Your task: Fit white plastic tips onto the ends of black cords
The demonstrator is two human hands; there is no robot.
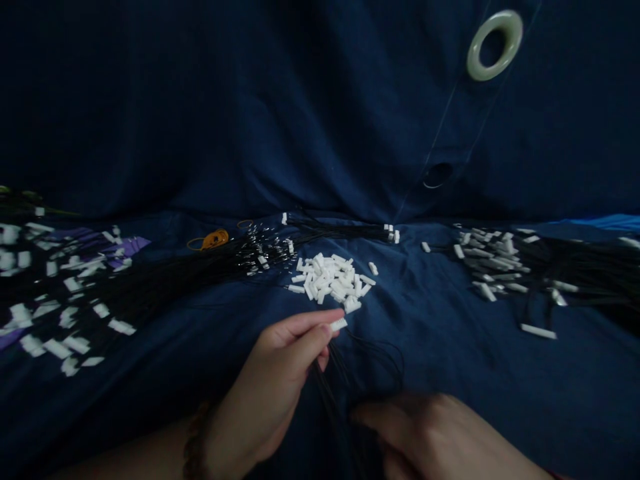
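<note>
Between thumb and forefinger, my left hand [287, 360] pinches a small white connector housing [339, 325], its slotted end facing right. Thin black wires [377, 347] run from around it, looping to the right and hanging down below my fingers. My right hand [425, 430] is lower and to the right, beside the hanging wires; it is smeared by motion and in shadow, so its fingers and anything in them cannot be made out. Just beyond my left fingertips lies a pile of loose white connector housings [330, 277] on dark blue cloth [440, 340].
Black wire bundles with white connectors [73, 283] spread at the left, their bare metal ends [263, 247] near the pile. Another connector bundle [493, 260] lies at the right. Behind are an orange tag [215, 239], a short wire bundle [345, 231] and a hanging cloth with a ring [510, 30].
</note>
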